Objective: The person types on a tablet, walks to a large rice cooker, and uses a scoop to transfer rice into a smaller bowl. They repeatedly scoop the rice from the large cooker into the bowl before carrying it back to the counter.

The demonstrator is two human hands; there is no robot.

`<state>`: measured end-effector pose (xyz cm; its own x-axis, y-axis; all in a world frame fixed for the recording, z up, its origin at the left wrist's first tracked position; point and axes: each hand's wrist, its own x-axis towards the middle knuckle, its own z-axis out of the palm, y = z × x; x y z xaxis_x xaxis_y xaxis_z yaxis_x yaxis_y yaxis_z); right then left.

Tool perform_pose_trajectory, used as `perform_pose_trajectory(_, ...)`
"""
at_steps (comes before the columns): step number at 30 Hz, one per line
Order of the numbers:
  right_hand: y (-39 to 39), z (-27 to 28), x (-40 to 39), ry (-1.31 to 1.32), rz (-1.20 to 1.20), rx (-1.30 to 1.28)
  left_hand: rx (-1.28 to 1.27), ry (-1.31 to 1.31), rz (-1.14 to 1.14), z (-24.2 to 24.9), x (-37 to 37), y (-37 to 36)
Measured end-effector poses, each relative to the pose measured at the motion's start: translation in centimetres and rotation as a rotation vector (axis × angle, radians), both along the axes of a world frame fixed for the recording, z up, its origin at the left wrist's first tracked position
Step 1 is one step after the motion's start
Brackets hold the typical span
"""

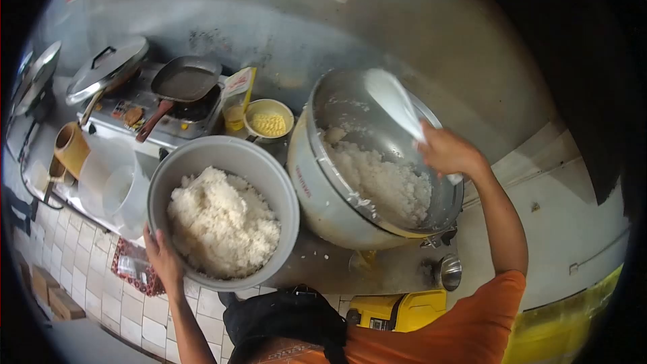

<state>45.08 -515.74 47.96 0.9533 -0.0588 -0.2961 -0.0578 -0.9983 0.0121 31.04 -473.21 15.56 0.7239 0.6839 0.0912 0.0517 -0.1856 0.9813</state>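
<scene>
My left hand (162,258) holds the near left side of a grey cooking pot (292,224), its fingers against the outer wall by the rim. A mound of cooked white rice (219,219) fills much of this pot. In my right hand (450,151) is the handle of a white rice paddle (393,102), raised over a large metal rice cooker (303,178). Inside the cooker, more white rice (381,178) lies along the near and left side, with bare metal behind it. Loose grains stick to the cooker's rim.
Behind the pot, a square frying pan (186,79) sits on a stove (111,118) beside a lidded pan (111,67). A small bowl (269,118) with yellow pieces stands near the cooker. Clear plastic containers (111,178) are at left, a metal cup (449,271) at right.
</scene>
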Motion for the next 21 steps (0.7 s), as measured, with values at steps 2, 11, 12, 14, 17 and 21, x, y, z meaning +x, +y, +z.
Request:
perform_pose_trajectory(2,-6.1,-1.9,0.9,0.129,-0.024,0.088,0.069,0.153,0.100,-0.8,-0.2,0.0)
perform_pose_trajectory(11,-15.6,-0.9,-6.6,0.253,0.052,0.013,0.031,0.182,0.132,-1.6,-0.2,0.8)
perform_pose_trajectory(12,-14.2,0.5,-6.9,0.215,-0.085,0.007,-0.001,0.252,0.145,-0.8,-0.1,0.6)
perform_pose_trajectory(14,-14.9,1.7,-7.4,-0.064,0.062,-0.148,0.059,0.230,0.111,-1.7,0.1,1.2)
perform_pose_trajectory(17,-11.7,2.3,-6.2,0.121,0.069,-0.293,0.152,0.233,0.081,-3.4,-0.5,2.8)
perform_pose_trajectory(21,-9.3,-3.4,-5.6,0.019,0.089,-0.362,0.102,0.282,0.062,-1.3,-0.6,1.3)
